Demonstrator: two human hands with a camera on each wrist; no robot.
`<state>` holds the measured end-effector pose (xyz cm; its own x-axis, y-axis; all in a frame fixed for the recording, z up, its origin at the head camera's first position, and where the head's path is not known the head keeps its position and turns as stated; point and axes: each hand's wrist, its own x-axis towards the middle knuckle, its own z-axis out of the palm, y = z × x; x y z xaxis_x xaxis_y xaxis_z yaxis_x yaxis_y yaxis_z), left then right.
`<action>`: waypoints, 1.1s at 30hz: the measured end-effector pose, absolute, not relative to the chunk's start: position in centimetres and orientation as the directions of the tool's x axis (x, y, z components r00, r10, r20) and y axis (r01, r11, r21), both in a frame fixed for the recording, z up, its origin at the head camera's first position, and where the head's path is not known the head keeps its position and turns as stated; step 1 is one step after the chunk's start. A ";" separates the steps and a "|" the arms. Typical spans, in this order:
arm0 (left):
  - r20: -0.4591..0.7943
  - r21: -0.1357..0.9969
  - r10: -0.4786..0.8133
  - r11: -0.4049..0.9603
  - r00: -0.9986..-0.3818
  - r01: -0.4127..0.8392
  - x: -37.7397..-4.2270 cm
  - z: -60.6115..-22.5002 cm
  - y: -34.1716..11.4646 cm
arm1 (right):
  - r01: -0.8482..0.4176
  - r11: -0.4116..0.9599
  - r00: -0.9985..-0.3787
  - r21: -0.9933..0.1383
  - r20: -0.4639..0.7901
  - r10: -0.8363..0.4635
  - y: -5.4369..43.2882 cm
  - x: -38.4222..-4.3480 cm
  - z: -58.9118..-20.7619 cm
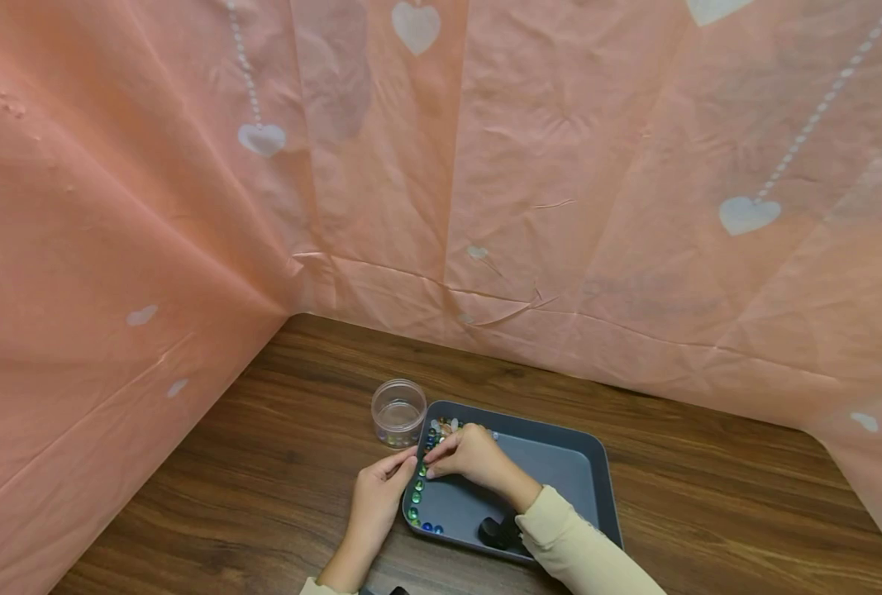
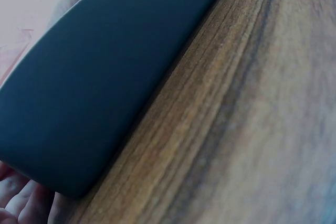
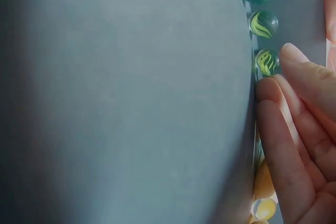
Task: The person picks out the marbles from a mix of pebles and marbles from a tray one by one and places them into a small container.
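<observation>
A grey rectangular tray (image 1: 564,436) lies on the table, with green marbles (image 1: 416,497) lined along its left wall. My right hand (image 1: 473,459) reaches into the tray and pinches a clear marble with yellow-green swirls (image 3: 266,62) low against that wall, its thumb and fingertips around it in the right wrist view. My left hand (image 1: 376,497) rests against the outside of the tray's left edge, near the right fingertips. In the left wrist view several fingers (image 2: 21,200) show beside the tray's dark outer wall (image 2: 100,77); their tips are partly hidden.
A clear round plastic jar (image 1: 399,406) with a few marbles at its bottom stands beside the tray's far left corner. More mixed marbles lie in that corner, and blue marbles (image 1: 427,526) in the near left one. Pink cloth (image 1: 560,207) hangs behind the wooden table (image 1: 262,463).
</observation>
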<state>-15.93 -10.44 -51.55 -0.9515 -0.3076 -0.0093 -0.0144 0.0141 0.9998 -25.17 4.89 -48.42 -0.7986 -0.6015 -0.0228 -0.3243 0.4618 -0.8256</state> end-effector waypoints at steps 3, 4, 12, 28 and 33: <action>-0.006 1.000 -0.311 0.023 -0.950 -0.014 -15.9 -51.6 -10.4 | -0.366 0.481 -0.792 -0.797 -0.004 -0.610 4.7 -25.2 -48.3; -0.004 1.000 -0.312 0.028 -0.950 -0.014 -16.0 -51.6 -10.4 | -0.378 0.486 -0.789 -0.788 -0.001 -0.614 4.7 -25.1 -48.2; 0.000 0.998 -0.320 0.054 -0.947 -0.018 -16.0 -51.7 -10.4 | -0.475 0.511 -0.750 -0.717 0.025 -0.661 4.2 -25.1 -48.1; 0.006 0.998 -0.326 0.060 -0.945 -0.014 -16.1 -51.8 -10.2 | -0.088 0.236 -0.807 -0.968 -0.069 -0.586 5.1 -25.8 -48.2; 0.020 0.997 -0.329 0.072 -0.944 -0.004 -16.2 -51.7 -10.2 | 0.130 0.083 -0.830 -0.988 -0.154 -0.536 5.3 -26.4 -47.8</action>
<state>-16.22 -10.25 -51.75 -0.9442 -0.3288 0.0200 -0.0041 0.0725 0.9974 -26.45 5.34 -47.84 -0.8298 -0.5363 -0.1541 0.1298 0.0831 -0.9880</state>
